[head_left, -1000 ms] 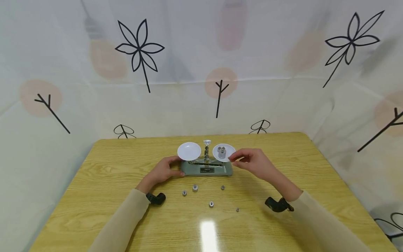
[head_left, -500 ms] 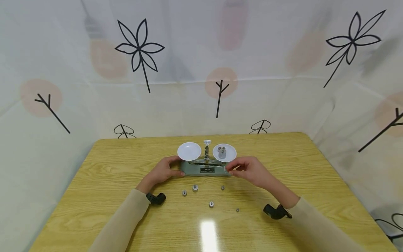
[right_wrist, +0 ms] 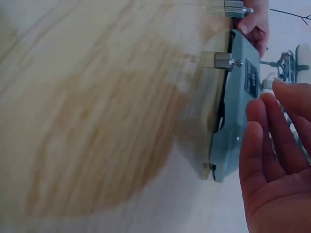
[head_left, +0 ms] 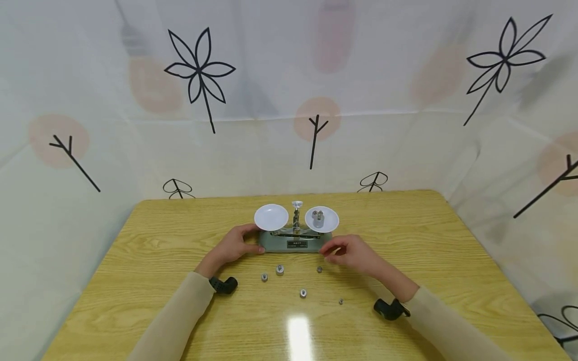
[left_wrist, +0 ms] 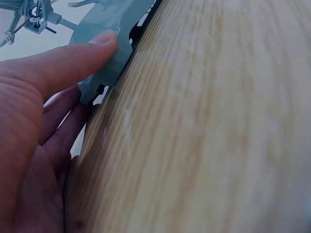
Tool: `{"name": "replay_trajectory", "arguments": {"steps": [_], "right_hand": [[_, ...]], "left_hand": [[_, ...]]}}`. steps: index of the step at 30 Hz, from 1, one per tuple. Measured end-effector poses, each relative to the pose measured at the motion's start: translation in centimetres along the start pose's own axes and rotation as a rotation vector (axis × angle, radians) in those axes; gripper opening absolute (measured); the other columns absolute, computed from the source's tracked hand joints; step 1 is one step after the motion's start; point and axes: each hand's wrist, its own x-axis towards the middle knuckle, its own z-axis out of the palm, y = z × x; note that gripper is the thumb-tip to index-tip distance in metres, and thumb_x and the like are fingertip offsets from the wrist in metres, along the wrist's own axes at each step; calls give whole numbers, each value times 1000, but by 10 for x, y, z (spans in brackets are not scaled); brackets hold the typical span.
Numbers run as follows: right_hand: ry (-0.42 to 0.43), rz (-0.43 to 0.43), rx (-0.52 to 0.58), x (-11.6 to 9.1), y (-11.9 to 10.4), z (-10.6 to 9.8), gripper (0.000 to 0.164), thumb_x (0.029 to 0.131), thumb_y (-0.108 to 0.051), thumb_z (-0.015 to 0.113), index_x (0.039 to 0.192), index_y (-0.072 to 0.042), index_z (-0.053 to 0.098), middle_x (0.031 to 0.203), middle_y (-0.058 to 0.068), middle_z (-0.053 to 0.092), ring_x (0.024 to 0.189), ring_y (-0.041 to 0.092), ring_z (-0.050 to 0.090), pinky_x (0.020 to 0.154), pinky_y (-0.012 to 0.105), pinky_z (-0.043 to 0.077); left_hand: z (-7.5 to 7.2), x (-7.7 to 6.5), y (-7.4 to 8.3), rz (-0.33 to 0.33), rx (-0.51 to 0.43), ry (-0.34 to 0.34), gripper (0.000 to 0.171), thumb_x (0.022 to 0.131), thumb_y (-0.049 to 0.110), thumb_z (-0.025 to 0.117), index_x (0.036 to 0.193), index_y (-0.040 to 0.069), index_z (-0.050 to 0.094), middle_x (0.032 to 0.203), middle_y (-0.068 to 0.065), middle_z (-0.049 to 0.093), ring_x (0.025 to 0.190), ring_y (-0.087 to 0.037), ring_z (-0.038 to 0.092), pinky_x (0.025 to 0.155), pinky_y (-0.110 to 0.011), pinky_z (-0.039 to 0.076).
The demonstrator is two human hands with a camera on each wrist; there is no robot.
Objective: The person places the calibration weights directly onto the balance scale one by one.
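A balance scale [head_left: 274, 243] with a grey-green base stands on the table; its base also shows in the left wrist view [left_wrist: 104, 22]. My left hand [head_left: 234, 244] grips the base's left end, thumb across the front and fingers behind. Beside the base's right front corner is my right hand [head_left: 349, 253], fingers loosely bent and nothing between them in the right wrist view. The left white pan [head_left: 271, 217] bears nothing. Several metal weights [head_left: 318, 219] sit together on the right pan [head_left: 332, 220]. Just below the right fingertips lies a small weight [head_left: 319, 269].
More loose weights [head_left: 280, 270] of different sizes are spread over the wooden table [head_left: 217, 321] in front of the scale. A patterned cloth [head_left: 253, 160] hangs behind the table and along both sides.
My right hand has come down from beside the right pan to the base's right front corner, nearer the small weight. The left hand keeps its grip; the weights stay put.
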Motion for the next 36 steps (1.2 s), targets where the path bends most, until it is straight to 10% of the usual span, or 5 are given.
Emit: {"name": "replay_trajectory", "arguments": {"steps": [27, 36], "right_hand": [[-173, -24, -56, 5, 7, 11, 14, 85, -5, 78, 98, -10, 76, 95, -1, 70, 84, 12, 60, 76, 26, 52], [-182, -57, -98, 4, 10, 13, 12, 85, -7, 79, 94, -14, 78, 92, -6, 69, 80, 9, 59, 72, 26, 52]], "left_hand": [[0, 3, -4, 14, 7, 2, 58, 81, 1, 81, 134, -2, 59, 136, -17, 59, 134, -34, 45, 113, -52, 31], [4, 12, -40, 0, 29, 29, 61, 80, 5, 83, 135, 2, 60, 136, -13, 59, 134, -31, 45, 113, -51, 31]]}}
